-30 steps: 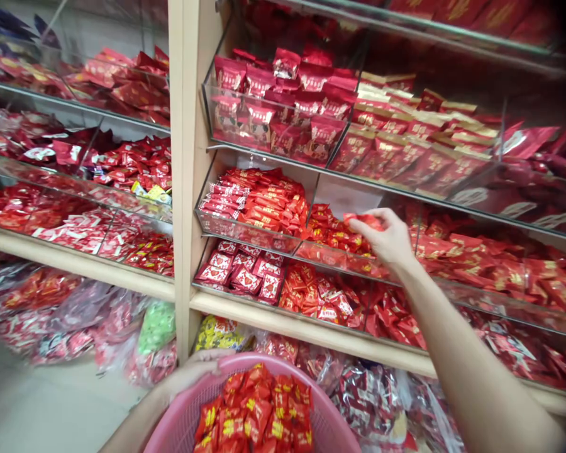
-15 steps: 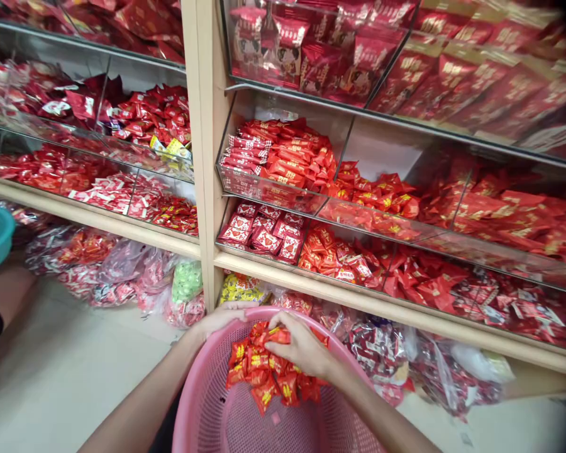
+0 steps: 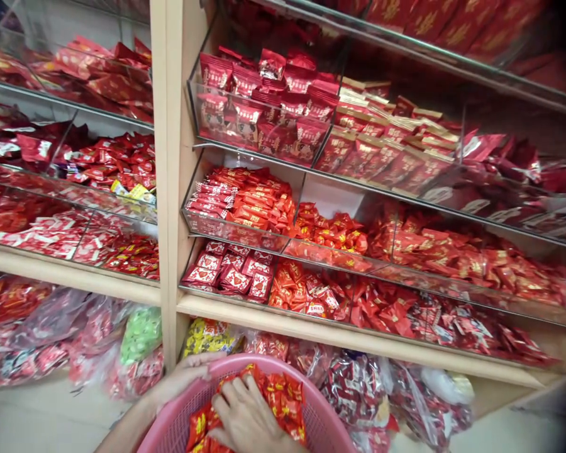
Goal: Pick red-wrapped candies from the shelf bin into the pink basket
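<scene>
A pink plastic basket stands at the bottom of the view, holding a heap of small red-and-yellow wrapped candies. My left hand grips its left rim, fingers over the edge. Inside the basket, my right hand lies palm down on the candies with its fingers apart and slightly bent. Whether any packet is caught under the palm is hidden.
Ahead rise shelves with clear-fronted bins of red packets, split by a wooden upright. Under the lowest wooden ledge, plastic bags of candy lie on the floor, with a yellow bag and a green one.
The view has tilted up and swung right, so the shelves and basket appear lower and further left. My right hand has gone from bent fingers above the candies to lying spread on them.
</scene>
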A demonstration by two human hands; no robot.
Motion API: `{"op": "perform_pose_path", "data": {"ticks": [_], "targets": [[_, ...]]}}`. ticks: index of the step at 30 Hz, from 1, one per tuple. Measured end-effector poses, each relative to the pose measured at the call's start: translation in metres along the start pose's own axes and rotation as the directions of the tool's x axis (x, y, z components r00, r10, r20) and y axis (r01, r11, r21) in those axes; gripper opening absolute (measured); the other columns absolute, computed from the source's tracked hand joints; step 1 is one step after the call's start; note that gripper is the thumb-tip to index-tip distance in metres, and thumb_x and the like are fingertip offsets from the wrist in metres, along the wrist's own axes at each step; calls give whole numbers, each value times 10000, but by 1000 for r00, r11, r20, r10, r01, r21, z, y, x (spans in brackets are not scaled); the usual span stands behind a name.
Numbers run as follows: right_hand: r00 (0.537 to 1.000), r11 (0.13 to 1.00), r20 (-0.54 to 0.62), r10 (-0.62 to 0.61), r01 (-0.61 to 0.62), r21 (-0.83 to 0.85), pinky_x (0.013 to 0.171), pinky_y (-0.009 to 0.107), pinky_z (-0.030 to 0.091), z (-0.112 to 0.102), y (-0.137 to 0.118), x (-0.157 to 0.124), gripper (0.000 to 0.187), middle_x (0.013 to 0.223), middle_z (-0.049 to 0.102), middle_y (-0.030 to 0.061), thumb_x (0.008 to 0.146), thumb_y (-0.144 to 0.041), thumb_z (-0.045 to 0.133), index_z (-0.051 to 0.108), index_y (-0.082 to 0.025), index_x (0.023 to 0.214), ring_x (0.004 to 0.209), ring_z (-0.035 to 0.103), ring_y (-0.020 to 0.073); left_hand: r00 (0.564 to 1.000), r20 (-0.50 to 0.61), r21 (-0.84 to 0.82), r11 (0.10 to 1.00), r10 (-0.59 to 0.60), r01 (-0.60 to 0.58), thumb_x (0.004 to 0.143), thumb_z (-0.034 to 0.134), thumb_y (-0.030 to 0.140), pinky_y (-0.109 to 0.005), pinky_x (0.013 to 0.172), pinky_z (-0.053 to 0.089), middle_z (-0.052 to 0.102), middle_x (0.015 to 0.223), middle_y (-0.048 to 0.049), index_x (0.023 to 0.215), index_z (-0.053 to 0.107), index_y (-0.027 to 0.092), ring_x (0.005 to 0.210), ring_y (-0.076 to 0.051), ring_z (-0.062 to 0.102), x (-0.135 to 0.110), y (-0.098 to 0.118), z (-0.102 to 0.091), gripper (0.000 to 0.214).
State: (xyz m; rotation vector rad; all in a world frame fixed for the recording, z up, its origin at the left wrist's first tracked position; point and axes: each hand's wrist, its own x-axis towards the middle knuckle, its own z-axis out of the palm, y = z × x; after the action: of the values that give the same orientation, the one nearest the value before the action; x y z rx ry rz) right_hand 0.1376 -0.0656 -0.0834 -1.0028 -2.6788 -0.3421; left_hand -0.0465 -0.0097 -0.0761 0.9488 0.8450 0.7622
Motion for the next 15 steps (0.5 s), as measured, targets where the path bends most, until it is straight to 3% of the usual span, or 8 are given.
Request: {"op": "perform_pose_path", "data": {"ticks": [5,10,15], "targets": [[998,999,-53,-24,21,-42,807,373,454,5,3,-1,352,812,535,11,754,-498,556,517,-187,913,800,488,177,1000,2,-9,1000,-30,30,534,625,125,-255,704,421,718,820,-26,1013,678,171,722,-187,591,3,-2,0,484],[997,998,-75,-9,4,-63,715,336,461,-2,7,1,274,765,536,4,798,-450,517,519,-190,880,744,491,168,999,-16,10,999,-31,31,553,626,148,-256,665,422,716,780,-25,1050,659,162,691,-192,589,3,-3,-2,499],[996,995,-75,54,-60,-76,667,335,446,-4,13,-3,322,756,542,6,768,-490,540,523,-190,884,720,498,178,1000,0,13,999,-31,31,541,628,154,-290,729,443,720,881,-34,1004,685,187,760,-227,614,4,-1,-1,468]]}}
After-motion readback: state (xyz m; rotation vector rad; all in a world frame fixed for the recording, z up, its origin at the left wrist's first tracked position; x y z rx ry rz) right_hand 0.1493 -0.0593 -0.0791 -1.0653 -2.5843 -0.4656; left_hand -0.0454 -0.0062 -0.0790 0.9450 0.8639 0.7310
